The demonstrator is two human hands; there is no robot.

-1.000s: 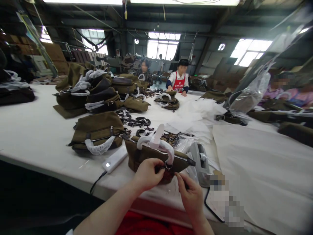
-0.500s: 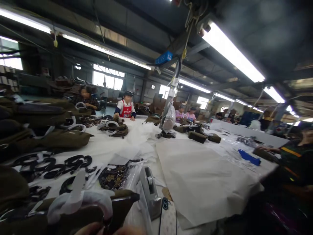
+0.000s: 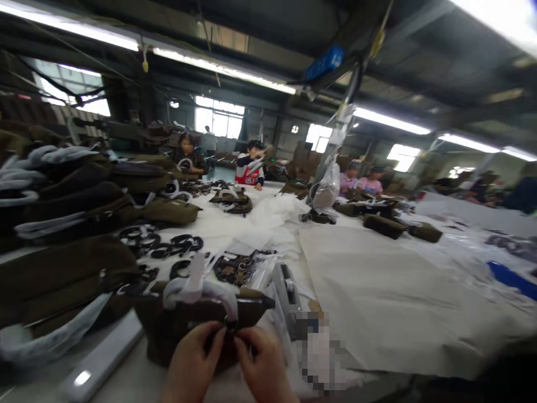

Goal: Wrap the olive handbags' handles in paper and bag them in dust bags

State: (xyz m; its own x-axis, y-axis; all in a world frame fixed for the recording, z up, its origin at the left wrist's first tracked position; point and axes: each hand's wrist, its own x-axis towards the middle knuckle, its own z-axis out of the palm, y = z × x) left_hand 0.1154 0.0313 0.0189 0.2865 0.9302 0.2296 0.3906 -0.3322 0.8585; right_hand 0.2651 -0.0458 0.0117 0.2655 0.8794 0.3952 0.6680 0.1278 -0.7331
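Observation:
An olive-brown bag (image 3: pixel 176 327) with white-wrapped handles (image 3: pixel 201 291) stands on the white table right in front of me. My left hand (image 3: pixel 191 364) and my right hand (image 3: pixel 262 366) meet at a small metal ring (image 3: pixel 230 324) on the bag's near side, fingertips pinching around it. The picture is blurred, so the exact grip is hard to see. A tape dispenser (image 3: pixel 287 291) sits just right of the bag.
More olive bags (image 3: pixel 84 190) are piled at the left, with black strap rings (image 3: pixel 168 246) and a packet of metal fittings (image 3: pixel 237 268) behind. A white power bank (image 3: pixel 100 361) lies at the near left. White paper sheets (image 3: pixel 377 291) cover the right. Other people work at the far end.
The camera swung up and right half a second ago, losing my hands, then tilted back down. Both hands are again at the bag's ring, as one second ago.

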